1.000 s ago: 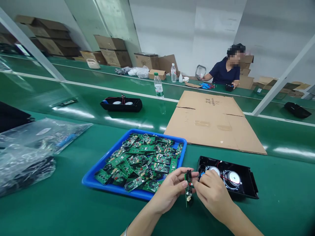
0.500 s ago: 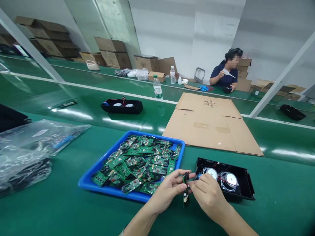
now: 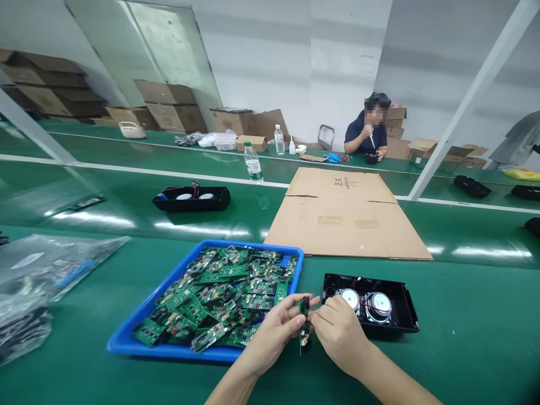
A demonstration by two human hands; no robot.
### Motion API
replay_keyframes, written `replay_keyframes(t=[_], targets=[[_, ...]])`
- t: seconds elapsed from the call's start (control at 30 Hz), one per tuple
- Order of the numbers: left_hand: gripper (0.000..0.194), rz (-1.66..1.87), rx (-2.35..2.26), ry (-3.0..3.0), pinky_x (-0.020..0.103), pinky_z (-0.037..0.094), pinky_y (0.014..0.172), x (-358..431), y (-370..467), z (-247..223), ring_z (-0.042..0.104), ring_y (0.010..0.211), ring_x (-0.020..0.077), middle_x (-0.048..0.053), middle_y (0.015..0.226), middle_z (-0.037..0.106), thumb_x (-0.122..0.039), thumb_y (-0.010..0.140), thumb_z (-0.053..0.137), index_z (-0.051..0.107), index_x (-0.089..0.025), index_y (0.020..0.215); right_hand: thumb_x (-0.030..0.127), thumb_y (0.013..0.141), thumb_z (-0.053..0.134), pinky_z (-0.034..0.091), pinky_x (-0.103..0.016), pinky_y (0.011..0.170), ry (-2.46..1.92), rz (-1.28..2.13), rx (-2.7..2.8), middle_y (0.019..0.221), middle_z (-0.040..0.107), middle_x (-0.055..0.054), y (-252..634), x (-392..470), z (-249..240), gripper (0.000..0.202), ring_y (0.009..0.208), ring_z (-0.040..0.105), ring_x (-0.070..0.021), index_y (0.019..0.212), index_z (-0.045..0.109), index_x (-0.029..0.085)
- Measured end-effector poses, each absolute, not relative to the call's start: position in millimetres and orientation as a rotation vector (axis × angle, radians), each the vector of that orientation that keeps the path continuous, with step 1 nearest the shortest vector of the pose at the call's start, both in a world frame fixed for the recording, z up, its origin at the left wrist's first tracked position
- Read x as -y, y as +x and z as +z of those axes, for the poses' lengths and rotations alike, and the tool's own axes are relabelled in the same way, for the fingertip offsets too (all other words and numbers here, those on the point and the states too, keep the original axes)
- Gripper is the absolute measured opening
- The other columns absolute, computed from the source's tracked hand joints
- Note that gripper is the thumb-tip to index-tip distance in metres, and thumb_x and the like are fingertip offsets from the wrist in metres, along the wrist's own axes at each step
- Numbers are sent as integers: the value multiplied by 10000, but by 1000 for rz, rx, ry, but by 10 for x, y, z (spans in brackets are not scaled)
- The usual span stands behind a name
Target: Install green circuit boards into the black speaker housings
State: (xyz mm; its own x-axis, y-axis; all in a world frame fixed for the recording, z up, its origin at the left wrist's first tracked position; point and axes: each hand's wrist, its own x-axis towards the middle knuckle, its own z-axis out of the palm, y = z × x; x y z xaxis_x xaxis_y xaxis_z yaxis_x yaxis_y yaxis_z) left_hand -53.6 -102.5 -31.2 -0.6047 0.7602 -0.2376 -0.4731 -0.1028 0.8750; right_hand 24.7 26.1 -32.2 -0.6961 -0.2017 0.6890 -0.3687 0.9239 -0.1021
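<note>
Upright on its edge, a green circuit board [image 3: 304,332] is pinched between the thumb and fingers of my left hand [image 3: 283,322]. My right hand [image 3: 342,331] is closed with its fingertips against the board's component side; what they pinch there is hidden. Just behind my right hand lies an open black speaker housing [image 3: 400,323] with two round silver speakers [image 3: 378,306] and red and black wires. To the left, a blue tray [image 3: 164,353] holds several more green boards [image 3: 219,298], heaped at various angles.
Flattened cardboard [image 3: 329,230] lies beyond the housing. Another speaker housing [image 3: 217,203] and a water bottle [image 3: 253,169] stand on the conveyor. Clear plastic bags [image 3: 63,270] lie at left. Across the line sits a co-worker [image 3: 367,135]. A white post [image 3: 464,112] rises at right.
My view has turned to the right, so the bench things appear further left. My hands keep their hold at the board. The co-worker's raised hand has tipped its white item more upright.
</note>
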Motion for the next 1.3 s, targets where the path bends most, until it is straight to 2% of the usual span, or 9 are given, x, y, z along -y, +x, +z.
replay_keyframes(t=[0.1, 0.17, 0.23, 0.37, 0.47, 0.57, 0.73, 1.0, 1.3], targets=[[569, 1726, -1371, 326, 198, 405, 553, 1063, -529, -239, 526, 598, 124, -56, 508, 481, -457, 576, 747, 542, -138, 1000, 191, 906, 405, 349, -305, 716, 400, 399, 2425, 715, 566, -14, 338, -427, -145, 213, 713, 457, -140, 790, 580, 160], [563, 1631, -1455, 364, 225, 443, 633, 1127, -512, -199, 576, 750, 172, -27, 594, 536, -494, 602, 712, 527, -155, 1011, 256, 889, 455, 367, -320, 761, 200, 474, 2548, 842, 598, -32, 482, -663, 0, 161, 798, 496, -161, 927, 591, 177], [566, 1523, -1566, 396, 260, 468, 674, 1187, -472, -180, 588, 802, 193, -4, 680, 577, -551, 639, 650, 493, -181, 1038, 290, 856, 502, 384, -285, 647, -222, 541, 2740, 813, 606, -45, 668, -949, 121, 172, 741, 522, -167, 918, 605, 167], [643, 1367, -1596, 377, 300, 507, 588, 1126, -304, -158, 590, 655, 178, 34, 791, 617, -645, 631, 573, 413, -195, 1062, 300, 740, 619, 315, -238, 476, -835, 924, 3041, 642, 603, -10, 950, -1360, 197, 148, 557, 528, -149, 801, 631, 166], [642, 1400, -1524, 449, 323, 531, 672, 892, -184, -78, 605, 735, 192, 34, 826, 594, -573, 663, 580, 375, -186, 1132, 192, 741, 568, 345, -215, 512, -749, 1242, 2956, 644, 610, 7, 950, -1423, 115, 69, 574, 542, -127, 742, 633, 168], [494, 1430, -1599, 608, 331, 515, 798, 620, -156, 43, 595, 816, 184, 14, 794, 554, -451, 728, 539, 425, -174, 1122, 182, 747, 544, 374, -211, 585, -561, 1303, 2768, 741, 617, -3, 844, -1391, -6, 106, 676, 549, -125, 689, 632, 169], [324, 1347, -1821, 749, 338, 512, 811, 331, -196, 126, 610, 826, 186, 38, 806, 556, -355, 809, 386, 436, -174, 1074, 174, 726, 594, 396, -212, 623, -522, 1560, 2486, 737, 626, -3, 712, -1315, -181, 67, 680, 546, -121, 739, 659, 163], [331, 1407, -1844, 672, 368, 528, 775, 283, -213, -86, 629, 873, 227, 105, 910, 599, -365, 798, 384, 397, -174, 1067, 109, 831, 519, 399, -250, 703, -281, 1139, 2606, 769, 595, -15, 646, -1138, -224, 141, 781, 506, -136, 797, 644, 163], [330, 1252, -1976, 847, 359, 506, 724, 310, -231, -124, 622, 771, 222, 70, 813, 613, -355, 838, 330, 423, -191, 1109, 115, 859, 467, 388, -251, 634, -61, 618, 2741, 730, 532, -17, 654, -1060, -331, 154, 718, 454, -137, 752, 569, 155]])
